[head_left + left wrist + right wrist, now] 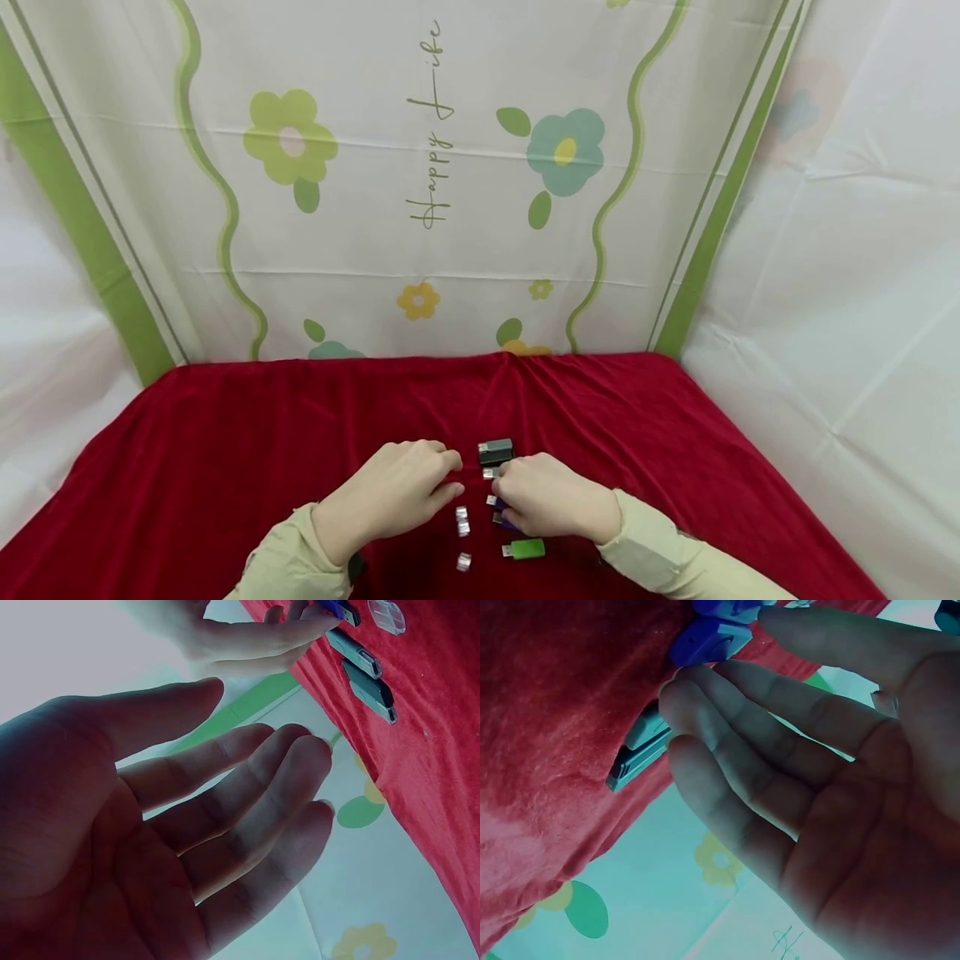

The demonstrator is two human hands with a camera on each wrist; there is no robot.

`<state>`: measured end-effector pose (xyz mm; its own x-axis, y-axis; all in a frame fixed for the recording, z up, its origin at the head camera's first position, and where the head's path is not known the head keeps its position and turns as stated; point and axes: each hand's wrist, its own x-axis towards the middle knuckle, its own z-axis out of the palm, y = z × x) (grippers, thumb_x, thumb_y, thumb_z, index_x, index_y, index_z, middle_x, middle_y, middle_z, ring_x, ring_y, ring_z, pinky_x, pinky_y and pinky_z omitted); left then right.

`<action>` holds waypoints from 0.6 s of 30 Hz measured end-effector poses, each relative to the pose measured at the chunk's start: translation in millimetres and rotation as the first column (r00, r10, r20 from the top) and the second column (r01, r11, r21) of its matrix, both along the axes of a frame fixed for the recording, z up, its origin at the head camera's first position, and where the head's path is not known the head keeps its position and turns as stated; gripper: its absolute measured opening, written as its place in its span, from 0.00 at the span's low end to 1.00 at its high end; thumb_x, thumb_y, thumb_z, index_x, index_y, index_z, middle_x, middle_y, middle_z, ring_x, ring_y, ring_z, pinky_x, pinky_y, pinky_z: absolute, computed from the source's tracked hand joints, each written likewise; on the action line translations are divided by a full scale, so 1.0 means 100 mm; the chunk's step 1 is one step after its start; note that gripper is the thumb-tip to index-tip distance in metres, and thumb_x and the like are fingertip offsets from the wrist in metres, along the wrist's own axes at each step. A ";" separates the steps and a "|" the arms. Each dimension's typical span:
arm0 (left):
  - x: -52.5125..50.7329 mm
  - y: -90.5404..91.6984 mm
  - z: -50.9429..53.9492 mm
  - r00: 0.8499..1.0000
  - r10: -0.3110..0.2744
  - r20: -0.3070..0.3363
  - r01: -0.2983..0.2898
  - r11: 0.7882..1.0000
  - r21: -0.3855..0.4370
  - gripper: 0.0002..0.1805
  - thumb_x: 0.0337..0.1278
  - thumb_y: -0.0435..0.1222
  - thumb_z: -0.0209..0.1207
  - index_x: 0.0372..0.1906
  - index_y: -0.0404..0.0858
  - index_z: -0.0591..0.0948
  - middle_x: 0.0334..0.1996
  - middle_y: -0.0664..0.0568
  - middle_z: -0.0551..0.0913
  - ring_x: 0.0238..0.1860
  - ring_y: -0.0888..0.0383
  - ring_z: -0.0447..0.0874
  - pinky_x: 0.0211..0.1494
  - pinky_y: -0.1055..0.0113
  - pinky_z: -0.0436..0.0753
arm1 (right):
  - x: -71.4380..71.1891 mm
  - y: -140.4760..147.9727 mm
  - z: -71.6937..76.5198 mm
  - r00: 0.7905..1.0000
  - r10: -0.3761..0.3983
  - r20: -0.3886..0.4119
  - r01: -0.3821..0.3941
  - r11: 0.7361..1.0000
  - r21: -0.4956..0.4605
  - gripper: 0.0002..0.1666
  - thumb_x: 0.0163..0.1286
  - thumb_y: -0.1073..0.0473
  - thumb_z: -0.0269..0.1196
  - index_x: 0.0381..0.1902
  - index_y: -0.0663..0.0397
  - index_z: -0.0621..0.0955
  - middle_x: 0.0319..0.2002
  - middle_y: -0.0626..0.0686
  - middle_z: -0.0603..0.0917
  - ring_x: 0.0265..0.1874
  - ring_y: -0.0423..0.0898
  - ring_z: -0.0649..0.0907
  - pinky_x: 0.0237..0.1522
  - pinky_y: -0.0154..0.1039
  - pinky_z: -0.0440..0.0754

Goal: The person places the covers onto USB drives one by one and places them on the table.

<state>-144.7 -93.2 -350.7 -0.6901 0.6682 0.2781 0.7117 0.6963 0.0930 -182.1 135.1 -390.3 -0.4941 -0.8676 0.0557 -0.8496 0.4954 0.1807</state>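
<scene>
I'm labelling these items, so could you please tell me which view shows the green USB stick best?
The head view, because the green USB stick lies whole and unobstructed there; neither wrist view shows it.

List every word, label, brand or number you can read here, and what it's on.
"Happy Life": sideways script on the flowered backdrop.
Script fragment at the right wrist view's bottom edge: cut off, unreadable.
USB sticks: no readable markings; too small or blurred to tell.
</scene>
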 end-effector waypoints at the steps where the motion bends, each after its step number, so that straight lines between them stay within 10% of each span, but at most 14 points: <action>1: 0.00 0.00 0.00 1.000 -0.001 0.002 0.001 1.000 0.001 0.06 0.57 0.39 0.68 0.35 0.41 0.84 0.27 0.57 0.79 0.20 0.66 0.72 0.21 0.71 0.73 | 0.00 -0.01 0.00 1.000 -0.001 0.000 0.001 1.000 -0.006 0.17 0.58 0.59 0.70 0.16 0.44 0.73 0.19 0.40 0.70 0.15 0.33 0.65 0.16 0.30 0.67; 18: -0.02 0.01 -0.06 1.000 -0.004 0.019 0.004 1.000 -0.017 0.05 0.57 0.39 0.67 0.32 0.42 0.84 0.25 0.60 0.77 0.20 0.66 0.71 0.21 0.70 0.72 | -0.07 -0.05 -0.01 0.999 0.028 -0.025 -0.028 1.000 0.011 0.26 0.49 0.62 0.74 0.11 0.45 0.66 0.15 0.41 0.66 0.14 0.35 0.62 0.15 0.30 0.63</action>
<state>-146.7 -92.6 -356.5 -0.6923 0.6756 0.2535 0.7128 0.6949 0.0949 -189.4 129.9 -391.7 -0.4683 -0.8816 0.0584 -0.8582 0.4696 0.2072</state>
